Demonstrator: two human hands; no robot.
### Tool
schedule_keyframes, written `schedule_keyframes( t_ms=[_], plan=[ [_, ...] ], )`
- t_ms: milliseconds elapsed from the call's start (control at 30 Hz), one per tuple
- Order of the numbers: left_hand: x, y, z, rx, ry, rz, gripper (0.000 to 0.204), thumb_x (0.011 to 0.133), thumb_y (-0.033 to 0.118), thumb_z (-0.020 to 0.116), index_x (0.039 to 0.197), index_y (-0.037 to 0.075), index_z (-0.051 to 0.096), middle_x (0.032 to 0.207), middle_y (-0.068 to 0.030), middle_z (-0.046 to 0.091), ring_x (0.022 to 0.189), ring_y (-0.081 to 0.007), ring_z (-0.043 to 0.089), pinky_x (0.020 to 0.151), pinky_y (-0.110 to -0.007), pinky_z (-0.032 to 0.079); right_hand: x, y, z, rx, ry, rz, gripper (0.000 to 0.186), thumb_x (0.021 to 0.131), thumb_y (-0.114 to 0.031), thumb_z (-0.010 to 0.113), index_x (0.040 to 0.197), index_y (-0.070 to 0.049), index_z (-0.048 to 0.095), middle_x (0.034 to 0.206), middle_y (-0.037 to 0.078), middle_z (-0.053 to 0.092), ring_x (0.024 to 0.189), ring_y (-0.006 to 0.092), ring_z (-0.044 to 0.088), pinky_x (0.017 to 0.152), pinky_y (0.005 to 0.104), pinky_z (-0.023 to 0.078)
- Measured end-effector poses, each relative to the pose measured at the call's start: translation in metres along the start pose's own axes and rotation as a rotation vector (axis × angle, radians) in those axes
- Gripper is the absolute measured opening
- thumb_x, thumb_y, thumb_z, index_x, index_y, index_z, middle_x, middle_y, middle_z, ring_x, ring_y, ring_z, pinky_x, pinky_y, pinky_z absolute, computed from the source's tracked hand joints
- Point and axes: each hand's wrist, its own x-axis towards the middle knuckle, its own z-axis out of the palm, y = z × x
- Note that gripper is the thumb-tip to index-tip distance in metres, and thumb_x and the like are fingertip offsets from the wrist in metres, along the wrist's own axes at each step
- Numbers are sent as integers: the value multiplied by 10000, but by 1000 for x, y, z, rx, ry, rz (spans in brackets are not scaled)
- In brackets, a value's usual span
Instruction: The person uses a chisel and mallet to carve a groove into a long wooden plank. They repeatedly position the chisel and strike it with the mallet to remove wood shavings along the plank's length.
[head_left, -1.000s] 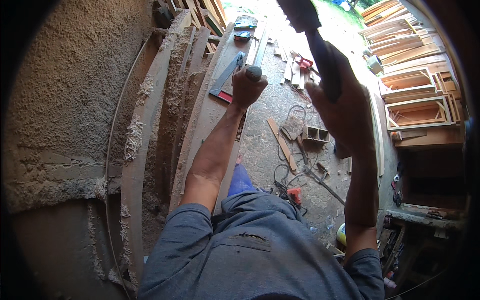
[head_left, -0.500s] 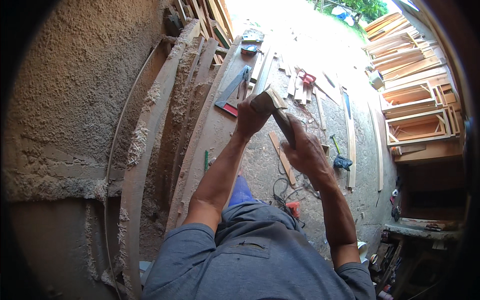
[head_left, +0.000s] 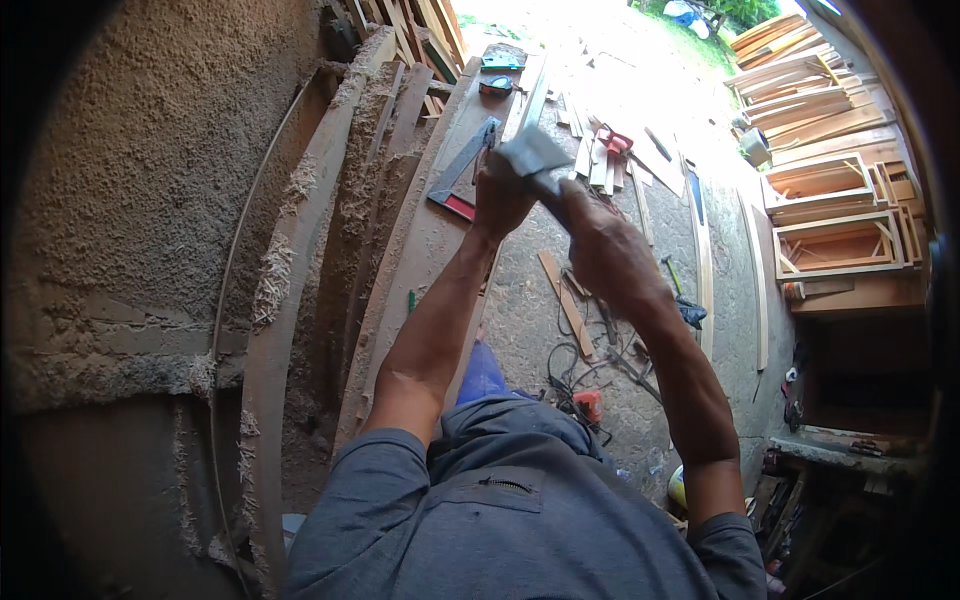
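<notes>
My right hand (head_left: 615, 250) is closed round the handle of a mallet (head_left: 537, 152), whose blocky head is tilted and slightly blurred. Just left of that head my left hand (head_left: 500, 205) is closed, fingers curled and pointing away from me. The mallet head partly covers it, and whatever it grips is hidden. Both hands are above the right edge of a long wooden plank (head_left: 425, 250). On the plank, left of my left hand, lies a square (head_left: 465, 165) with a grey blade and a red part. A green pencil-like stick (head_left: 411, 300) lies nearer to me.
Shaving-covered boards (head_left: 285, 280) lean along the rough wall at left. A blue-black tape measure (head_left: 495, 86) sits at the plank's far end. Loose strips (head_left: 566, 305), black cords (head_left: 565, 375) and a red tool (head_left: 588, 405) lie on the floor. Wooden frames (head_left: 838, 245) stand at right.
The mallet head has moved farther from me, its face turned more toward view. My right hand has moved forward with it and my left stays closed. The view has shifted slightly.
</notes>
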Motion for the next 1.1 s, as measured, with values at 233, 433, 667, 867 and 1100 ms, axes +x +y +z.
schedule_keyframes(
  t_ms=[233, 433, 667, 867, 1100],
  plan=[
    [-6, -4, -1, -180, -84, -141, 140, 733, 54, 727, 819, 24, 620, 721, -137, 644, 654, -309, 671, 703, -426, 553, -42, 10, -9, 39, 105, -181, 736, 857, -91, 750, 1520, -101, 429, 1261, 256, 663, 1169, 407, 652, 1008, 493, 504],
    [9, -14, 5, -84, -29, -50, 252, 739, 103, 708, 588, 49, 514, 559, -125, 561, 566, -380, 546, 938, -534, 474, -36, -16, -149, 271, 849, -283, 515, 899, -110, 745, 1352, -56, 505, 934, 144, 688, 716, 216, 667, 690, 398, 552],
    [-5, -4, -6, 36, -106, -60, 178, 733, 95, 725, 694, 43, 559, 652, -146, 607, 599, -374, 593, 727, -485, 555, 3, 43, 39, -244, -266, -97, 639, 844, -32, 593, 1440, -17, 364, 875, 382, 675, 799, 480, 723, 675, 572, 577],
    [-23, 15, -11, -182, -20, -118, 182, 721, 61, 736, 763, 31, 561, 675, -124, 614, 603, -302, 623, 614, -412, 535, -54, 88, 49, 178, -77, -87, 729, 848, -93, 699, 1512, -61, 400, 1000, 337, 698, 952, 502, 704, 824, 552, 544],
    [4, -15, -5, -80, -44, -99, 190, 726, 76, 709, 677, 34, 531, 593, -140, 547, 630, -392, 566, 1081, -490, 458, -27, -22, -113, 385, 664, -334, 285, 909, -151, 786, 1147, -45, 672, 837, 102, 714, 711, 199, 710, 682, 327, 569]
  ],
)
